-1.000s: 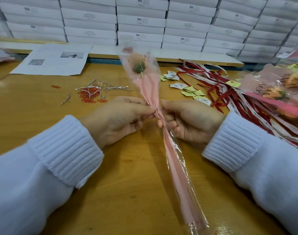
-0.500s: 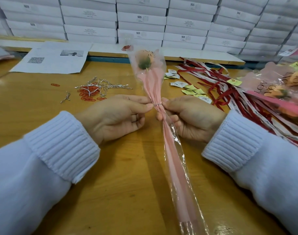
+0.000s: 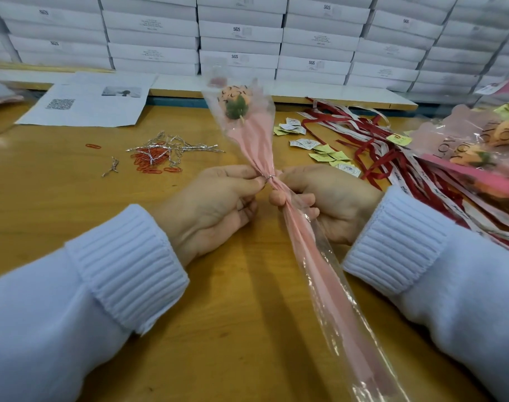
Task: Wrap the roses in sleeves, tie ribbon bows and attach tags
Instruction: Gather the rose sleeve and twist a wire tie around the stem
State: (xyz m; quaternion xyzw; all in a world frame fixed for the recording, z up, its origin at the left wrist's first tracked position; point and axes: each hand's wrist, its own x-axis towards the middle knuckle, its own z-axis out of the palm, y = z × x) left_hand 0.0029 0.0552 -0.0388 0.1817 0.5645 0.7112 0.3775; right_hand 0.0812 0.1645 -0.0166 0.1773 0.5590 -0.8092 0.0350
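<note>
An orange rose point(image 3: 235, 97) sits inside a clear-and-pink sleeve point(image 3: 314, 256) that runs from the table's middle toward me. A thin silver twist tie point(image 3: 269, 178) cinches the sleeve below the bloom. My left hand point(image 3: 218, 204) pinches the tie's end between thumb and forefinger. My right hand point(image 3: 328, 201) grips the gathered sleeve just below the tie. Red and white ribbons point(image 3: 372, 146) and small paper tags point(image 3: 319, 146) lie to the right.
Silver twist ties point(image 3: 178, 146) and red paper clips point(image 3: 149, 163) lie left of centre. A printed sheet point(image 3: 88, 103) lies at the back left. Wrapped roses point(image 3: 479, 146) pile up at the right edge. White boxes point(image 3: 238, 36) are stacked along the back.
The sleeved rose has tilted a little to the right and my hands have shifted slightly with it. Both hands stay at the tie.
</note>
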